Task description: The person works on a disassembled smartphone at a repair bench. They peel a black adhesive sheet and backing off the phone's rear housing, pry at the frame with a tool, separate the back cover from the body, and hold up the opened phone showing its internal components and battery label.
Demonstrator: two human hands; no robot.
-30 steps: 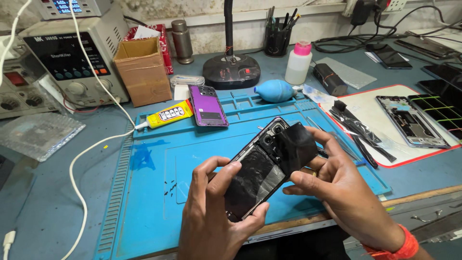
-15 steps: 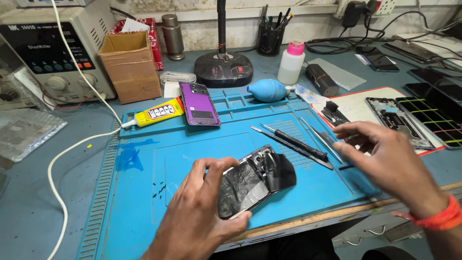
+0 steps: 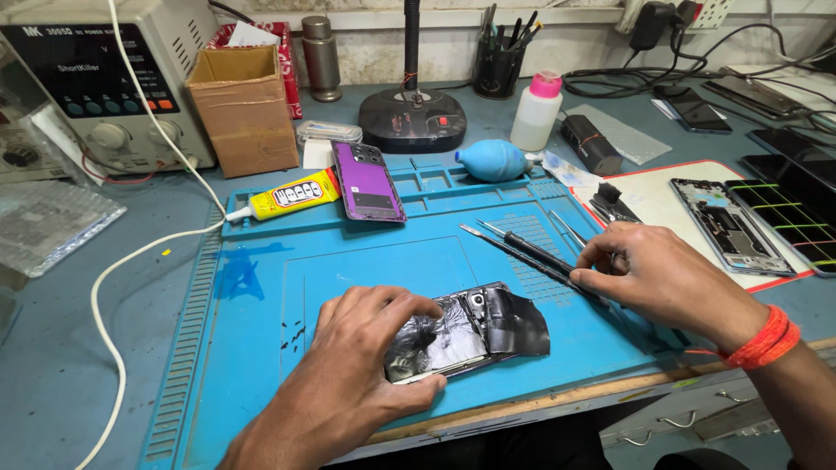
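Note:
A phone (image 3: pixel 466 335) with a peeled, crumpled black film lies flat on the blue work mat (image 3: pixel 261 287) near its front edge. My left hand (image 3: pixel 361 357) presses down on the phone's left end, fingers over its top edge. My right hand (image 3: pixel 649 278) rests at the mat's right side, with its fingertips closing on the end of a thin black-handled tool (image 3: pixel 522 246). A second thin metal tool lies beside it. Whether the tool is lifted is unclear.
A purple phone back (image 3: pixel 367 181), a yellow glue tube (image 3: pixel 292 196) and a blue air blower (image 3: pixel 492 160) lie at the mat's back. A cardboard box (image 3: pixel 244 109), power supply (image 3: pixel 96 87), lamp base (image 3: pixel 412 120), white bottle (image 3: pixel 534 111) and opened phones (image 3: pixel 731 226) surround it.
The phone went from being held up in both hands to lying on the mat under my left hand. My right hand let go and moved right to the tools.

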